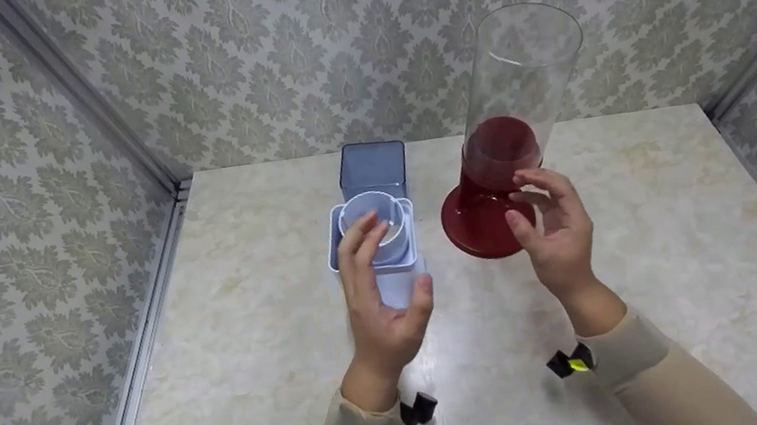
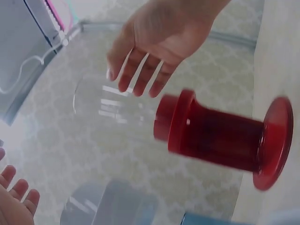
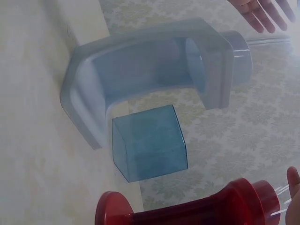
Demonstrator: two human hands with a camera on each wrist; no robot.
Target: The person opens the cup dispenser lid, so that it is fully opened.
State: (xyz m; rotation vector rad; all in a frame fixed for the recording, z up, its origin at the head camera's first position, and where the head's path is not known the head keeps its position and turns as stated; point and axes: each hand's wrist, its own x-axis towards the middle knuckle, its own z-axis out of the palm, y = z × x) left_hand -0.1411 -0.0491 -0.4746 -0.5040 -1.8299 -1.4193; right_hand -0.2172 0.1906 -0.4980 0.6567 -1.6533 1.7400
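In the head view, my left hand is raised at the light blue stand, its relaxed fingers overlapping the stand's round upper part. My right hand, fingers bent and parted, is beside the red stand. A clear cylinder rises from the red stand's top; whether my right fingertips touch either one is unclear. Both hands appear at the edges of the right wrist view, left and right, with nothing held. Faint clear edges extend from the light blue stand there.
Behind the light blue stand, a translucent blue square container stands near the back of the pale table. Patterned walls rise behind and on both sides. A metal rail runs along the table's left side.
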